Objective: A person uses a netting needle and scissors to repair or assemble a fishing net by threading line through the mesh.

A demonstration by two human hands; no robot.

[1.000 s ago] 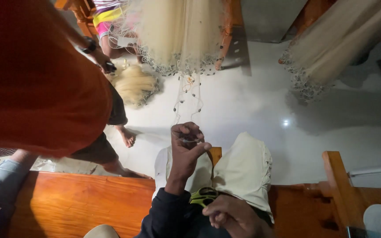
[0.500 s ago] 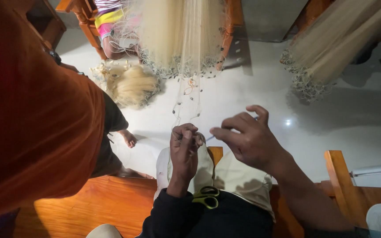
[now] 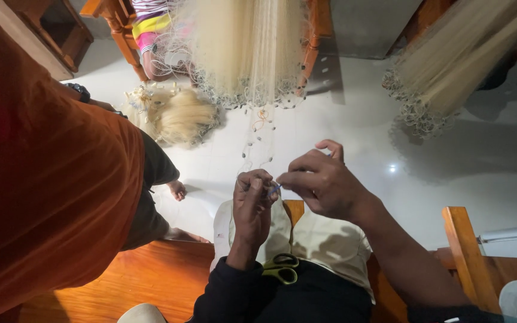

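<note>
Over white floor (image 3: 342,119), hands (image 3: 258,200) pinch net thread (image 3: 257,134)

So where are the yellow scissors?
In the head view, the yellow-handled scissors lie on the person's lap, low centre, just below the left hand.

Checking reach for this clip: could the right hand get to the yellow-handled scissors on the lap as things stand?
Probably yes. The scissors lie uncovered on the lap, just below the right hand. The left hand and its forearm run beside them, not across them.
</note>
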